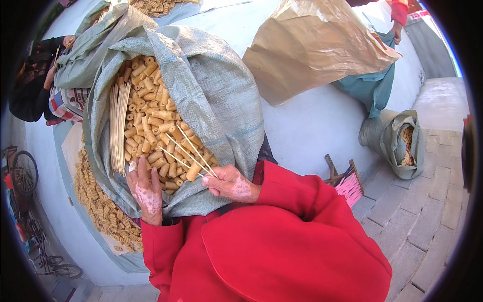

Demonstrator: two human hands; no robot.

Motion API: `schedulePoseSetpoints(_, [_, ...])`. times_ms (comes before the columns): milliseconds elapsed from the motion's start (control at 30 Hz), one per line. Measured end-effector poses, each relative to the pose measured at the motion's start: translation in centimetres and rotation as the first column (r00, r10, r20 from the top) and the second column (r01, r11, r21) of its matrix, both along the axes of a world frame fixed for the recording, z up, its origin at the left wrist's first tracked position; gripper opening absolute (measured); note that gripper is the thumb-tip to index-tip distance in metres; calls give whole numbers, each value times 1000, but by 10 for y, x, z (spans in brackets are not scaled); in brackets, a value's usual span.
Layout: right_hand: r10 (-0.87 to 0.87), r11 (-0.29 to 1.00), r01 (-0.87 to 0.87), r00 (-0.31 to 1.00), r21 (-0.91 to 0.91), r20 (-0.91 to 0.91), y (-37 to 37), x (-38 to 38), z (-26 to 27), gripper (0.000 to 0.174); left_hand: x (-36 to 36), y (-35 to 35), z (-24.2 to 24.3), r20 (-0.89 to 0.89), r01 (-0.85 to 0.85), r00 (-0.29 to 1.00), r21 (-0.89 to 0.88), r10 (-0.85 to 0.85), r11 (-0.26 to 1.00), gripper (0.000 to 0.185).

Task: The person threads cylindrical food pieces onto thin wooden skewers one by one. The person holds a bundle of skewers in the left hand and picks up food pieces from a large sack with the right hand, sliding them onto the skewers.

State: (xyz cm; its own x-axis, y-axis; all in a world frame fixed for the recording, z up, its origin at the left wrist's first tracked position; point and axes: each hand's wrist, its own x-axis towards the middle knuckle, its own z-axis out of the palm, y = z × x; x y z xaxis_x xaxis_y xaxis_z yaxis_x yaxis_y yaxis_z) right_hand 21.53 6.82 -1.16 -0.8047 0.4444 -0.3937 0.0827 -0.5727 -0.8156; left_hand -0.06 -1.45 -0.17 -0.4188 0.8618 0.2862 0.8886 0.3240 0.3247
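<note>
An open woven plastic sack lies before me, its rim folded back around many short, hollow, tan tube-shaped pieces. A bundle of thin wooden skewers rests on the pieces at the sack's left side. My right hand pinches several thin skewers at the lower right of the opening; they fan out over the pieces. One tan piece is at the skewers near my fingertips; whether it is threaded on one I cannot tell. My left hand, fingers apart, rests at the near edge of the pieces, just below the bundle.
Skewered tan pieces lie on a sheet at the lower left. Another person's hands hold sticks by a second sack. At upper right, a person's hand grips a bag beside brown paper. A stool and rolled sack stand right.
</note>
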Motion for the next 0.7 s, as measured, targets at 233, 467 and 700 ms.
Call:
schedulePoseSetpoints(233, [-37, 997, 37, 999, 70, 4, 2, 1, -1, 33, -1, -1, -7, -44, 54, 997, -65, -57, 996, 41])
schedulePoseSetpoints(467, [22, 1000, -21, 1000, -20, 20, 0, 3, -1, 18, 7, -6, 5, 341, -60, 940, 61, 35, 996, 38])
schedulePoseSetpoints(700, [19, 995, -8, 993, -98, 119, 0, 0, 14, 18, 15, -2, 10, 933, -334, 337, 240, -122, 911, 35])
